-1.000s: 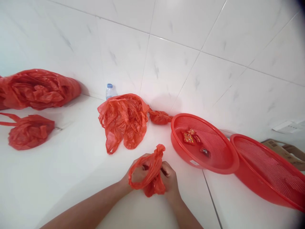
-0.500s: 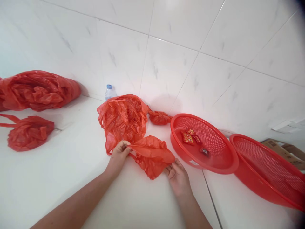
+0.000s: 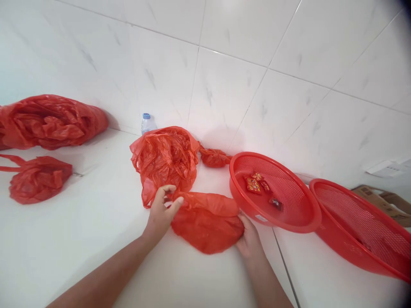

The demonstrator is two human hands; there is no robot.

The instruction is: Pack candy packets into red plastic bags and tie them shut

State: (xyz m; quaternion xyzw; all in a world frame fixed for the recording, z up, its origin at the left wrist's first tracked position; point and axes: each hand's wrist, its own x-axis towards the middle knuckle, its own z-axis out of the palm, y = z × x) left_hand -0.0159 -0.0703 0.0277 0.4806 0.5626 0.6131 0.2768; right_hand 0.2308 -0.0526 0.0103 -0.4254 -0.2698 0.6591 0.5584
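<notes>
A red plastic bag (image 3: 208,226) is spread between my two hands above the white table, its body puffed out and hanging. At its left end, the thumb and curled fingers of my left hand (image 3: 162,214) hold it loosely, with a gap between thumb and fingertips. My right hand (image 3: 248,235) grips its right side, the fingers partly hidden behind the plastic. Just beyond my left hand lies a heap of crumpled red plastic bags (image 3: 168,158). Close to my right hand stands a red plastic colander (image 3: 245,207) with several small snack packets (image 3: 253,185) in it.
A second red colander (image 3: 346,244) stands at the right, near a cardboard box (image 3: 385,203). A small red bundle (image 3: 214,158) and a plastic bottle (image 3: 147,124) are by the tiled wall (image 3: 231,85). At the left lie a large red bag bundle (image 3: 54,122) and a smaller red bag (image 3: 41,179).
The bag has opened out wider and rounder between my hands. My right hand has moved slightly right and down; my left fingers have loosened from a tight pinch.
</notes>
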